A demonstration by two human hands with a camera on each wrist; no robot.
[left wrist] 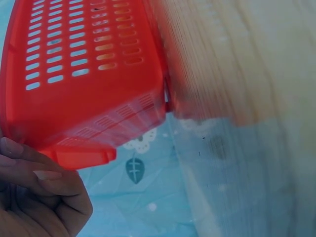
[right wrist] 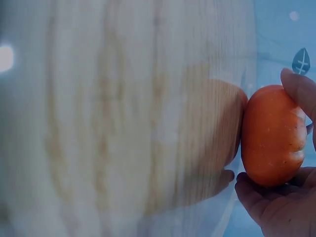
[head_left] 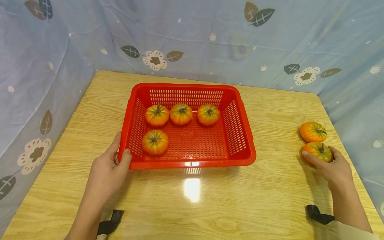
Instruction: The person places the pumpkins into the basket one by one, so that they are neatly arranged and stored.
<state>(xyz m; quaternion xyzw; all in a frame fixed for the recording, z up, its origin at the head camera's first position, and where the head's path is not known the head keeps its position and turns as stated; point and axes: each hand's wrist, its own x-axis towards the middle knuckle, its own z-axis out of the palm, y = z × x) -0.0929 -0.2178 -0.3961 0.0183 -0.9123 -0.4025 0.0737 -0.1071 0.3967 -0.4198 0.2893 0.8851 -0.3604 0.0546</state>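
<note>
A red plastic basket (head_left: 192, 164) with slotted walls stands on the wooden table, and my left hand (head_left: 109, 168) grips its near left corner by the rim. Inside lie several small orange pumpkins: three along the back and one pumpkin (head_left: 154, 142) at the front left. Far to the right, my right hand (head_left: 336, 166) holds another pumpkin (right wrist: 274, 136) between thumb and fingers, low at the tabletop. Just behind that one sits a further pumpkin (head_left: 312, 132). The left wrist view shows curled fingers (left wrist: 47, 175) under the basket's rim.
Light wood-grain table (head_left: 270, 196) spreads under everything, with a bright reflection in front of the basket. A blue patterned cloth (head_left: 195, 30) hangs along the back and both sides. Black straps (head_left: 319, 215) show near both wrists.
</note>
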